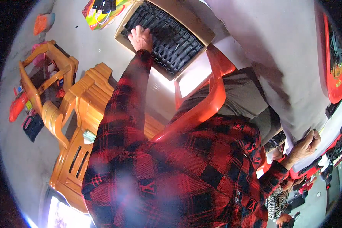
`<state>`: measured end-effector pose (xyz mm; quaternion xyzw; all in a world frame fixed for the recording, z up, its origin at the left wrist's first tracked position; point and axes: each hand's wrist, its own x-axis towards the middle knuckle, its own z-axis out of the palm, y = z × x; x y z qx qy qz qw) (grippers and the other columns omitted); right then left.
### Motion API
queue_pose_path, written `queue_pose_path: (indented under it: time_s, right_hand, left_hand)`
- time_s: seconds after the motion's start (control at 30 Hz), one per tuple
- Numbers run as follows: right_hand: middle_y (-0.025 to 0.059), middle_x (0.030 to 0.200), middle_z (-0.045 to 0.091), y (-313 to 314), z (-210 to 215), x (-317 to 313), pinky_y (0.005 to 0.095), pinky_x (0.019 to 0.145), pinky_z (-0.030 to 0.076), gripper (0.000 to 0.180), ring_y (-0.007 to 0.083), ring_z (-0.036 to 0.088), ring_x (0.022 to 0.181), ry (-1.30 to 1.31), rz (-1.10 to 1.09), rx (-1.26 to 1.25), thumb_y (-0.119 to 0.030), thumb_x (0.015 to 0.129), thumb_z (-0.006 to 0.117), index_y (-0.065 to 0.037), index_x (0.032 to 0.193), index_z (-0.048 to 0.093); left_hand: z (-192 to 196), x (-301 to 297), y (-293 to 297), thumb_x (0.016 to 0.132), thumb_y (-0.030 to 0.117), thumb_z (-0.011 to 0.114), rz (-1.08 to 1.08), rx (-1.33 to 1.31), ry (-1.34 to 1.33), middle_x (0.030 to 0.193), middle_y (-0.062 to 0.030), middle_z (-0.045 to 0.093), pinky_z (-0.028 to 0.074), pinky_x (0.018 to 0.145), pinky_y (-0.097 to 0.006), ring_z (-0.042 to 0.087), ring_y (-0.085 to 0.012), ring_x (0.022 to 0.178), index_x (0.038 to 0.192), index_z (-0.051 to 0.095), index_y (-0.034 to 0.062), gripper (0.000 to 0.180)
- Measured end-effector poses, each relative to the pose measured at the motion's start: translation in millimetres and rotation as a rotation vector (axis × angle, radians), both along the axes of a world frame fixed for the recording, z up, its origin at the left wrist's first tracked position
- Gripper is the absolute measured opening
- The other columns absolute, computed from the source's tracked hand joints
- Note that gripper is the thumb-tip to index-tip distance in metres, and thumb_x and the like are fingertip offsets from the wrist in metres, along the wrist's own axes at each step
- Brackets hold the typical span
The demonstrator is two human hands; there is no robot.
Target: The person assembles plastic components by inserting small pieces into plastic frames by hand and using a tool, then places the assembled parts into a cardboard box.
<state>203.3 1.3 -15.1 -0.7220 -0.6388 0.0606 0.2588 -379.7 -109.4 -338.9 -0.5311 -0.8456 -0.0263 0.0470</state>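
Note:
My left hand [140,38] reaches into an open cardboard box [195,19] filled with rows of slim black plastic pieces [178,49]. Its fingers are bent down onto the pieces at the box's left side, and the fingertips are hidden among them. Far to the right, my right hand [304,147] rests at the edge of a table with a pale grey cover [262,34]. Its fingers are curled closed; whether something small is between them I cannot make out.
A red plastic chair [212,98] stands beside my legs, below the box. Wooden furniture [87,95] fills the left. A colourful bag [98,17] lies beside the box. A red tray [336,83] with dark parts sits at the far right; other people are at lower right.

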Motion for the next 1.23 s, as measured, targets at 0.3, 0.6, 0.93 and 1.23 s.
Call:
queue_pose_path:
  time_s: [0.3, 0.6, 0.93, 1.23]
  right_hand:
    - [0.0094, 0.093, 0.063, 0, -1, 15, 0.0350, 0.083, 0.047, 0.026, 0.0205, 0.057, 0.086, -0.058, 0.042, -0.009, -0.024, 0.098, 0.060, 0.002, 0.099, 0.064]
    - [0.0076, 0.091, 0.061, 1, -2, 6, 0.0359, 0.083, 0.044, 0.024, 0.0204, 0.054, 0.086, -0.009, 0.004, -0.012, -0.026, 0.095, 0.060, -0.002, 0.095, 0.062]
    - [0.0052, 0.091, 0.059, -1, 0, 7, 0.0327, 0.077, 0.045, 0.020, 0.0169, 0.053, 0.084, 0.028, -0.015, -0.008, -0.023, 0.095, 0.061, -0.002, 0.095, 0.062]
    - [0.0085, 0.094, 0.060, -2, -1, 11, 0.0389, 0.090, 0.047, 0.022, 0.0181, 0.054, 0.086, 0.011, 0.018, -0.033, -0.026, 0.097, 0.062, -0.004, 0.097, 0.062]
  left_hand:
    - [13, 45, -12, 0.076, 0.025, 0.073, -0.103, -0.040, -0.221, 0.089, -0.0062, 0.057, 0.044, 0.079, -0.045, 0.058, -0.0282, 0.095, 0.077, 0.068, 0.0136, 0.012]
    - [-13, -27, -2, 0.080, 0.026, 0.078, 0.161, 0.392, -0.455, 0.098, -0.0133, 0.059, 0.051, 0.081, -0.044, 0.061, -0.0329, 0.092, 0.105, 0.064, 0.0072, 0.035]
    - [-28, -67, -13, 0.079, 0.035, 0.080, 0.040, 0.030, -0.270, 0.105, -0.0159, 0.059, 0.052, 0.081, -0.045, 0.062, -0.0343, 0.098, 0.110, 0.069, 0.0125, 0.040]
    - [-46, -77, 11, 0.074, 0.035, 0.082, 0.079, 0.074, -0.345, 0.086, -0.0114, 0.065, 0.053, 0.076, -0.045, 0.066, -0.0308, 0.081, 0.099, 0.073, 0.0131, 0.035]
